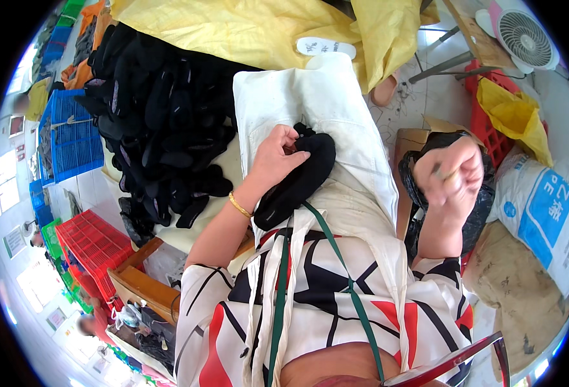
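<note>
Across my lap, on a white cloth apron (345,97), lies a black cloth slipper (310,169), its sole-shaped side turned up. My left hand (279,158) is closed on its upper edge, the thumb resting on the black fabric. A gold bracelet (239,204) circles that wrist. Raised away to the right, my right hand (453,173) has its fingers curled together and a ring on one of them. It is slightly blurred, and anything thin pinched in it is too small to make out. Beneath it sits a box lined with a black plastic bag (416,216).
A big heap of black slippers (162,129) covers the surface at my left. Yellow sheeting (245,26) with a white insole (326,47) lies ahead. Blue (71,138) and red crates (94,242) stand far left; a fan (525,39) and a white sack (542,216) are right.
</note>
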### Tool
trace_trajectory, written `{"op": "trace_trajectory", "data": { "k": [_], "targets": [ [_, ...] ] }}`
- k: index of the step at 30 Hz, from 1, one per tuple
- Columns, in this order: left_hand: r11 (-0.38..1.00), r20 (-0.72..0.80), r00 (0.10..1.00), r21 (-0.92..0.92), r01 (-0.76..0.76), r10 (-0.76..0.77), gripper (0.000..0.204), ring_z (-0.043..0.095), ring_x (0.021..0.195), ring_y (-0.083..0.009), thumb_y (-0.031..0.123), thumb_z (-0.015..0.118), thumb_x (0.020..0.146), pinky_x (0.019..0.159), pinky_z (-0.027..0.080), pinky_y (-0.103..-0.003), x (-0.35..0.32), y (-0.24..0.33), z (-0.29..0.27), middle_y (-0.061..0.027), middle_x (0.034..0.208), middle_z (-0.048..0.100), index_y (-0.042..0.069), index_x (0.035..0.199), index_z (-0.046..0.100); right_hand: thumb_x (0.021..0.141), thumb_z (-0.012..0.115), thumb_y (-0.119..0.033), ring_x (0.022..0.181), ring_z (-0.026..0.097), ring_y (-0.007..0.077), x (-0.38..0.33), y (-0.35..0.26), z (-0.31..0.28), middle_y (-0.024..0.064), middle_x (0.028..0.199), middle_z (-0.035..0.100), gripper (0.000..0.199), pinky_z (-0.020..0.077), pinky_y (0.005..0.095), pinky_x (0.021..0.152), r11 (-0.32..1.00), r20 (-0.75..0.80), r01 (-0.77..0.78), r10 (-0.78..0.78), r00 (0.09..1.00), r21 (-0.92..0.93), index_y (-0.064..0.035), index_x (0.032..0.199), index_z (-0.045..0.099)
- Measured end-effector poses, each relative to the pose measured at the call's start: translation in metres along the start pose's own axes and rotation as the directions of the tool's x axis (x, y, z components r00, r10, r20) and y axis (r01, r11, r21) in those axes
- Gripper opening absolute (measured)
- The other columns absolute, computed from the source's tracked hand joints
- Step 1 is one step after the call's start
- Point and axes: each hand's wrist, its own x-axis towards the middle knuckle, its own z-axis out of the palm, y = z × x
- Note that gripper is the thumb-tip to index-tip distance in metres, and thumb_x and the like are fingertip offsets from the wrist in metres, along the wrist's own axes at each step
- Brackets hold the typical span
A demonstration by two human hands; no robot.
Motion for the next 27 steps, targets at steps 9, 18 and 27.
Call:
{"op": "trace_trajectory", "data": {
  "k": [9, 18, 27],
  "targets": [
    [0.916, 0.165, 0.986, 0.399, -0.045, -0.024, 0.039, 0.054, 0.054, -0.0342, 0.031, 0.074, 0.08, 0.057, 0.048, -0.039, -0.014, 0.062, 0.002, -0.0147, 0.061, 0.061, 0.0, 0.061, 0.06, 0.093, 0.063, -0.002, 0.071, 0.067, 0.0217, 0.013, 0.012, 0.037, 0.009, 0.084, 0.07, 0.008, 0.0503, 0.0298, 0.06, 0.916, 0.77, -0.396, 0.291, 0.568, -0.055, 0.0045, 0.097, 0.065],
    [0.897, 0.266, 0.896, -0.171, 0.407, -0.355, 0.013, 0.052, 0.052, -0.0078, 0.017, 0.066, 0.092, 0.05, 0.04, -0.023, -0.014, 0.032, -0.013, -0.002, 0.069, 0.065, 0.005, 0.086, 0.064, 0.086, 0.066, -0.009, 0.077, 0.064, 0.0255, 0.013, 0.095, 0.008, 0.0079, 0.081, 0.062, 0.006, 0.0506, 0.0341, 0.068, 0.475, 0.242, 0.002, 0.443, 0.863, -0.88, -0.0055, 0.09, 0.065],
    [0.985, 0.118, 0.991, 0.15, -0.082, 0.065, 0.012, 0.058, 0.062, -0.0143, 0.011, 0.061, 0.092, 0.057, 0.047, -0.029, -0.01, 0.029, -0.008, -0.0051, 0.069, 0.061, 0.0, 0.096, 0.062, 0.082, 0.063, -0.01, 0.08, 0.062, 0.029, 0.015, 0.139, 0.006, 0.0071, 0.081, 0.058, 0.002, 0.0504, 0.041, 0.065, 0.232, 0.298, 0.224, 0.368, 0.88, -0.947, -0.0094, 0.083, 0.062]
  ]
}}
